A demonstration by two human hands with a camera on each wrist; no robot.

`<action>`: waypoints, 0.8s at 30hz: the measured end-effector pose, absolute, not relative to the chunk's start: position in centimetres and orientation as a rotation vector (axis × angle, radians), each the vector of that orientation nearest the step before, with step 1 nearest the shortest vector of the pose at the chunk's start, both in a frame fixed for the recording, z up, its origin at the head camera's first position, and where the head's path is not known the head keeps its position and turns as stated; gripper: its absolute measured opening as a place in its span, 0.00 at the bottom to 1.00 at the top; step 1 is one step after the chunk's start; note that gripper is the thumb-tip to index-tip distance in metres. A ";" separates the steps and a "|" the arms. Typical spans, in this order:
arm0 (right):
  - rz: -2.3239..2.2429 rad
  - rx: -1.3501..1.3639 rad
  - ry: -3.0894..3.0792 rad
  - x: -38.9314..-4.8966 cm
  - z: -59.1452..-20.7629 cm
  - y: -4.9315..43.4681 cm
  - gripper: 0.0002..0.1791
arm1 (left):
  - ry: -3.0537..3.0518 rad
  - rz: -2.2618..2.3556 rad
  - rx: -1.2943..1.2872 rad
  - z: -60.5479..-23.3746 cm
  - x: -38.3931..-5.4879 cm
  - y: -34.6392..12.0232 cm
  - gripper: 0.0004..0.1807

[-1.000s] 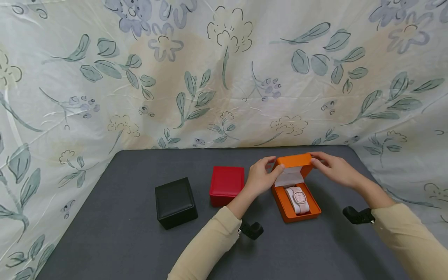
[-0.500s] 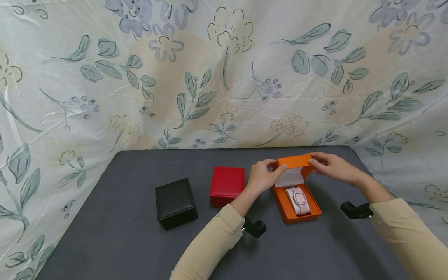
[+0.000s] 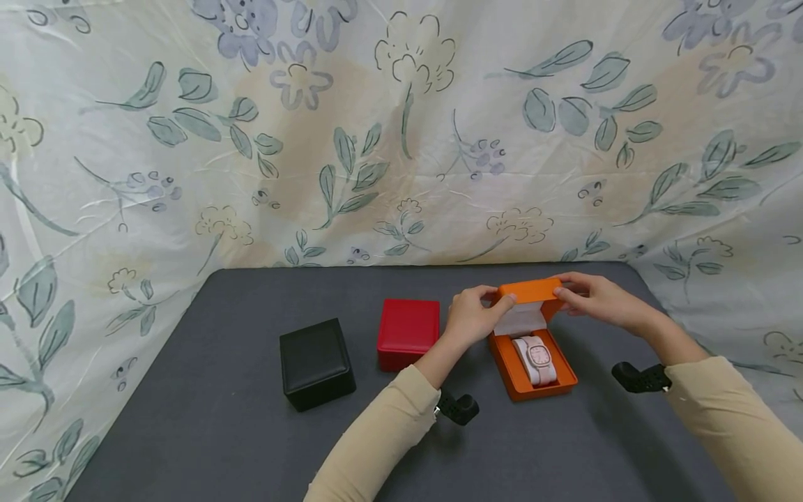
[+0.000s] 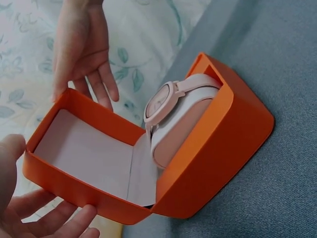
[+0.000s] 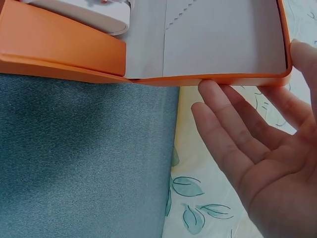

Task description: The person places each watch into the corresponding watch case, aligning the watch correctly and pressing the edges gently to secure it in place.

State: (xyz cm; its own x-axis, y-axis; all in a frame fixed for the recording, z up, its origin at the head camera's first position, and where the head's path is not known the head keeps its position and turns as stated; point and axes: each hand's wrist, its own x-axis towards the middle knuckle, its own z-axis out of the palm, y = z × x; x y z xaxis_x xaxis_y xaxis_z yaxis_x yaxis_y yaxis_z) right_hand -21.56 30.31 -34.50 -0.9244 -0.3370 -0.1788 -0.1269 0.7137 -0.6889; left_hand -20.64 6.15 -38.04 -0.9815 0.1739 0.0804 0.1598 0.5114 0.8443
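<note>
An orange watch box [image 3: 539, 390] stands on the grey cloth with its lid [image 3: 530, 289] raised. Inside, a pink wristwatch [image 3: 538, 355] is wrapped round a white cushion [image 4: 183, 116]. My left hand [image 3: 470, 315] holds the lid's left end, its thumb on the front edge; in the left wrist view, the fingers [image 4: 54, 218] lie along the outside of the lid. At the opposite end, my right hand [image 3: 596, 300] pinches the lid's corner between thumb and fingers. White lining [image 5: 223, 39] covers the lid's inside.
Left of the orange box sits a closed red box [image 3: 408, 328], partly behind my left forearm. Further left is a closed black box [image 3: 316, 362]. A floral cloth [image 3: 401, 174] hangs behind the grey surface [image 3: 188, 418]. A black wrist camera [image 3: 640, 378] juts from my right sleeve.
Over the last second my left hand and forearm have shifted slightly to the right. The lid stays raised in both hands, and the boxes and watch remain in place.
</note>
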 end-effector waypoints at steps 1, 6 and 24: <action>-1.028 -0.365 2.628 -21.6 -34.5 30.3 0.37 | 2.724 1.517 0.298 -38.1 -20.6 6.2 0.28; -1.028 -0.361 2.632 -21.4 -34.6 30.4 0.37 | 2.759 1.509 0.313 -38.2 -20.2 6.4 0.27; -1.045 -0.369 2.725 -19.0 -35.5 30.3 0.33 | 2.813 1.504 0.422 -38.6 -18.4 6.4 0.25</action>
State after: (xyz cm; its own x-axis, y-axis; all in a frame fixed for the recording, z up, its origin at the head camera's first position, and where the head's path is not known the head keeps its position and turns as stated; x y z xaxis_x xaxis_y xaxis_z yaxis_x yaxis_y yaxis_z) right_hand -19.01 30.34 -35.50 -0.9490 -0.3005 -0.0957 -0.1595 0.7190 -0.6764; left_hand -18.38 6.42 -38.62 -0.9628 0.1932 0.1889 0.2644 0.5293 0.8062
